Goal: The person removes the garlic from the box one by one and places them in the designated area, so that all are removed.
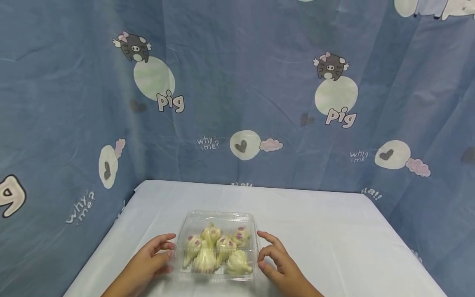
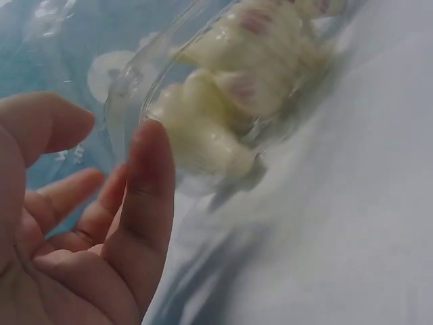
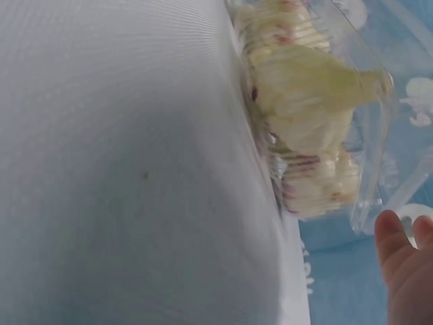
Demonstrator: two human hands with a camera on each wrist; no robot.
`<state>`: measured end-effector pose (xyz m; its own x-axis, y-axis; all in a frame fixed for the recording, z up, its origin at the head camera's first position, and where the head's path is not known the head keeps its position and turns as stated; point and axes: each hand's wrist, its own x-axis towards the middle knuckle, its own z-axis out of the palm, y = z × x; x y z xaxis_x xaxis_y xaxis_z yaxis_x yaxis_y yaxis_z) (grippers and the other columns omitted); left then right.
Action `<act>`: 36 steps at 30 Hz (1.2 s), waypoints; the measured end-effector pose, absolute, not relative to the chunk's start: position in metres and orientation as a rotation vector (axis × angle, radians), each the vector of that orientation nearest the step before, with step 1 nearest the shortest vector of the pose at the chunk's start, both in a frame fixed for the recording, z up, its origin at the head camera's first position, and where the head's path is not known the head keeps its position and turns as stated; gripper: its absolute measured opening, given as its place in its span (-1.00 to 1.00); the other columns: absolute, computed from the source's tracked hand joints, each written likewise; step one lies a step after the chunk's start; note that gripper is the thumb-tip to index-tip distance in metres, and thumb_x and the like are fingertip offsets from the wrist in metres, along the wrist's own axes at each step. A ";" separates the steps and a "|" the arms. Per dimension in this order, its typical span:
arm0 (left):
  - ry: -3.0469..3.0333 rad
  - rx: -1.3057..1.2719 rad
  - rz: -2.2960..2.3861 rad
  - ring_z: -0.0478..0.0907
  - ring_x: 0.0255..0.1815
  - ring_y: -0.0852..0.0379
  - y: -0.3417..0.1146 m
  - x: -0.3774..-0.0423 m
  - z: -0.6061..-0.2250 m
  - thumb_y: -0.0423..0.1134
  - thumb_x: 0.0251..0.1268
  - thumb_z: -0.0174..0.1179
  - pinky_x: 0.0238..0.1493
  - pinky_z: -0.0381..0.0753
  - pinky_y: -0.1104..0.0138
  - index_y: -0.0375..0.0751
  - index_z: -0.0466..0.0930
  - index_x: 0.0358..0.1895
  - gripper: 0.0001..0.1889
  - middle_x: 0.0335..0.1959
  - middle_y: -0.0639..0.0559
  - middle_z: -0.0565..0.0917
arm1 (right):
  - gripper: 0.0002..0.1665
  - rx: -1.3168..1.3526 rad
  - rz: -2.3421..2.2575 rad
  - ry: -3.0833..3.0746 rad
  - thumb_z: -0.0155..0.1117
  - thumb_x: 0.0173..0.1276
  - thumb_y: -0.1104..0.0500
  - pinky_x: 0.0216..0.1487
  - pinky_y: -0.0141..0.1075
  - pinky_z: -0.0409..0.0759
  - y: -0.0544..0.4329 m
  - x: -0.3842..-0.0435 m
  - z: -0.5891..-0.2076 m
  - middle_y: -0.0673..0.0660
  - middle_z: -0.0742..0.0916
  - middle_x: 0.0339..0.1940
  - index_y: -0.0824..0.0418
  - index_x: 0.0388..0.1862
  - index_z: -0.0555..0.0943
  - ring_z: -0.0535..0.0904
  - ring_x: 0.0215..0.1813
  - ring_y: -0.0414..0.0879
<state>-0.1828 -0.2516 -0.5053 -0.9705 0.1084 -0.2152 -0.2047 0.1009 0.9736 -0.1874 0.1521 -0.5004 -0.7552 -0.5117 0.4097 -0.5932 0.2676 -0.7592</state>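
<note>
A clear plastic lidded box [image 1: 222, 218] sits on the white table, holding several pale yellow garlic bulbs [image 1: 205, 260] with purple marks. Its lid appears closed over them. Just left of the box is my left hand [image 1: 150, 258], fingers loosely bent and thumb apart from them. In the left wrist view a fingertip [image 2: 150, 145] comes right up to the box's wall; whether it touches, I cannot tell. On the opposite side my right hand [image 1: 278, 262] has its fingers loosely curved near the box's edge, gripping nothing. In the right wrist view only some fingertips [image 3: 391, 233] show beside the box.
The white cloth [image 1: 334, 239] covers the table and stretches behind and to the right of the box. Blue curtains [image 1: 237, 82] printed with pigs and lettering hang behind the table and along both sides.
</note>
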 end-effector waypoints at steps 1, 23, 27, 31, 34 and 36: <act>2.147 -0.103 1.953 0.59 0.01 0.02 -0.250 -0.183 -0.506 -0.23 0.54 0.22 -0.11 0.76 0.13 -0.35 0.11 0.61 -0.28 0.23 -0.22 0.49 | -0.76 1.083 1.550 -2.407 0.16 0.59 0.35 0.44 -0.18 0.47 0.151 -0.188 -0.500 0.29 0.29 0.62 -0.02 -0.07 0.52 0.13 0.64 -0.20; 1.846 0.098 2.078 0.52 -0.20 0.24 -0.253 -0.186 -0.510 -0.37 0.57 0.14 -0.18 0.70 0.40 -0.48 -0.17 0.66 -0.19 0.03 -0.03 0.49 | -0.63 0.983 2.198 -2.120 -0.20 0.64 0.32 0.52 -0.45 0.31 0.144 -0.231 -0.487 0.28 0.36 0.48 0.40 0.32 0.31 0.27 0.56 -0.29; 1.844 0.061 2.095 0.52 -0.21 0.23 -0.252 -0.186 -0.511 -0.35 0.56 0.16 -0.19 0.70 0.39 -0.47 -0.16 0.66 -0.17 0.03 -0.03 0.49 | -0.60 0.917 2.332 -2.081 -0.26 0.71 0.19 0.58 -0.37 0.27 0.140 -0.240 -0.488 0.12 0.34 0.48 0.24 0.40 0.29 0.24 0.56 -0.27; 1.844 0.058 2.099 0.52 -0.21 0.22 -0.253 -0.185 -0.510 -0.35 0.57 0.16 -0.19 0.70 0.38 -0.45 -0.15 0.66 -0.18 0.03 -0.03 0.49 | -0.63 0.914 2.430 -2.011 -0.27 0.74 0.13 0.62 -0.31 0.22 0.137 -0.249 -0.490 0.08 0.36 0.48 0.11 0.40 0.30 0.24 0.59 -0.18; 1.842 0.057 2.100 0.52 -0.22 0.23 -0.252 -0.185 -0.510 -0.35 0.57 0.16 -0.18 0.70 0.39 -0.45 -0.14 0.66 -0.18 0.02 -0.03 0.51 | -0.61 0.932 2.471 -1.965 -0.28 0.76 0.11 0.62 -0.32 0.21 0.137 -0.257 -0.490 0.15 0.36 0.49 0.17 0.42 0.26 0.22 0.62 -0.13; 1.841 0.043 2.098 0.53 -0.22 0.23 -0.251 -0.185 -0.509 -0.34 0.56 0.18 -0.18 0.70 0.39 -0.44 -0.12 0.66 -0.18 0.02 -0.02 0.52 | -0.58 0.902 2.503 -1.943 -0.26 0.77 0.06 0.62 -0.34 0.22 0.137 -0.262 -0.490 0.17 0.38 0.49 0.20 0.44 0.23 0.23 0.61 -0.12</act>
<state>-0.1846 -0.2511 -0.5094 -0.9388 0.2778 -0.2038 -0.2382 -0.0957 0.9665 -0.2618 0.1372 -0.4899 -0.8393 -0.4369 0.3236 -0.2051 -0.2967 -0.9327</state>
